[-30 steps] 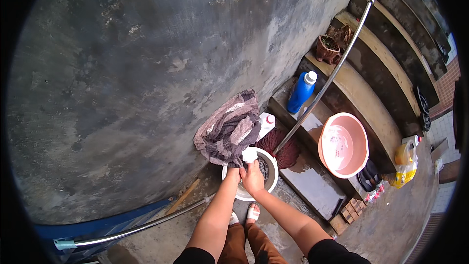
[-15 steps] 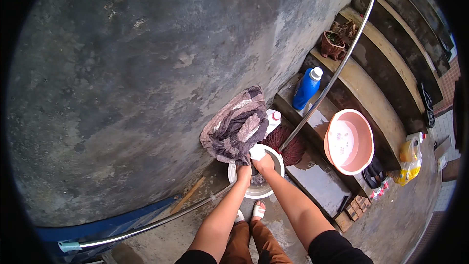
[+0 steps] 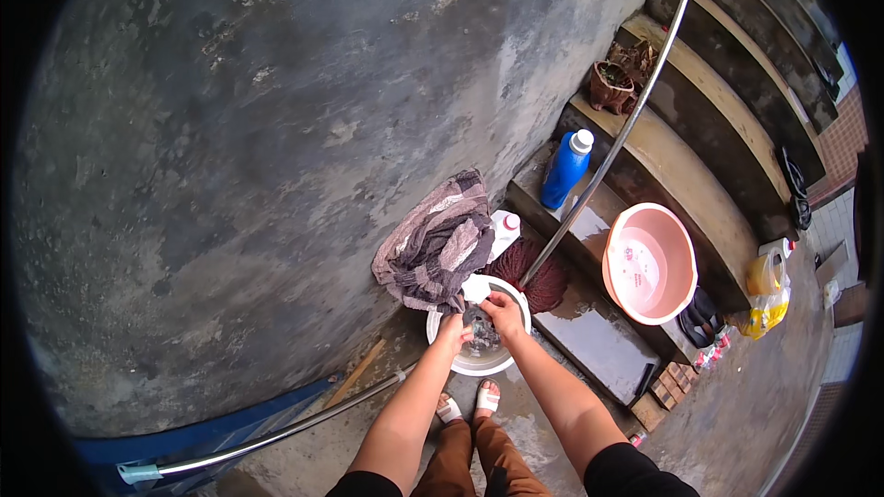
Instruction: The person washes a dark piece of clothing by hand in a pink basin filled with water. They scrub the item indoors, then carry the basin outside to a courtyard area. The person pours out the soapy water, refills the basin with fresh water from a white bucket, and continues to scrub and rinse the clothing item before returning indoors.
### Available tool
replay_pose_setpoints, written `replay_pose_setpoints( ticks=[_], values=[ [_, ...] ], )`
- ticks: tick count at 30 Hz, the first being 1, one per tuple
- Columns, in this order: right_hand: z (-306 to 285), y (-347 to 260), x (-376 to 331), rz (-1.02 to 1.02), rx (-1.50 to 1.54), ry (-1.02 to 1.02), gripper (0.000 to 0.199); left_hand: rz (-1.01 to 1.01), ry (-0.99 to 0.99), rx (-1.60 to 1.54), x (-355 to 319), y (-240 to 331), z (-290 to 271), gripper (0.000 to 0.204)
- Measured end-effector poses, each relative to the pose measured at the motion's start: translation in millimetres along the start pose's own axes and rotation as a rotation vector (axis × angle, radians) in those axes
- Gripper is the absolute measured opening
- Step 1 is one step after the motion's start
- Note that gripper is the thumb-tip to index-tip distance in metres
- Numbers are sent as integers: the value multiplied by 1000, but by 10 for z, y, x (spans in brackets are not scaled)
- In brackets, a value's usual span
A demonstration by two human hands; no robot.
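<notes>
A striped grey-brown cloth hangs up against the wall, its lower end reaching down to a white basin on the ground. My left hand grips the cloth's bottom edge over the basin's near-left rim. My right hand is closed on a wet dark part of the cloth inside the basin, where there is water. Both forearms come up from the lower edge, and my sandalled feet stand just below the basin.
A grey concrete wall fills the left. Steps rise at the right with a blue bottle, a white bottle, a dark red cloth, a pink basin and a plant pot. A metal rail slants upward; another pole lies low left.
The view has shifted slightly, so cloth and basin sit a little further right. My hands stay at the basin, working the cloth's lower end.
</notes>
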State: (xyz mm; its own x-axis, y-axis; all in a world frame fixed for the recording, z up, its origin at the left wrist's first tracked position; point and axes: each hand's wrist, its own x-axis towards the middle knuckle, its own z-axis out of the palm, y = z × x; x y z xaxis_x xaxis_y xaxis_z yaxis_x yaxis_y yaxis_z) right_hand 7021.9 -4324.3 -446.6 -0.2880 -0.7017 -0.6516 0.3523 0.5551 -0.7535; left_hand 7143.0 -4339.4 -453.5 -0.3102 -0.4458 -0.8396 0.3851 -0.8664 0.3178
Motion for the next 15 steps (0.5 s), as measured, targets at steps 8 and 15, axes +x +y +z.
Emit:
replay_pose_setpoints(
  ticks=[8, 15],
  values=[
    [-202, -20, 136, -277, -277, 69, 16, 1, 145, 84, 133, -81, -159, 36],
    [-55, -114, -19, -208, -287, -37, 12, 74, 203, 64, 320, -205, -244, 56]
  ],
)
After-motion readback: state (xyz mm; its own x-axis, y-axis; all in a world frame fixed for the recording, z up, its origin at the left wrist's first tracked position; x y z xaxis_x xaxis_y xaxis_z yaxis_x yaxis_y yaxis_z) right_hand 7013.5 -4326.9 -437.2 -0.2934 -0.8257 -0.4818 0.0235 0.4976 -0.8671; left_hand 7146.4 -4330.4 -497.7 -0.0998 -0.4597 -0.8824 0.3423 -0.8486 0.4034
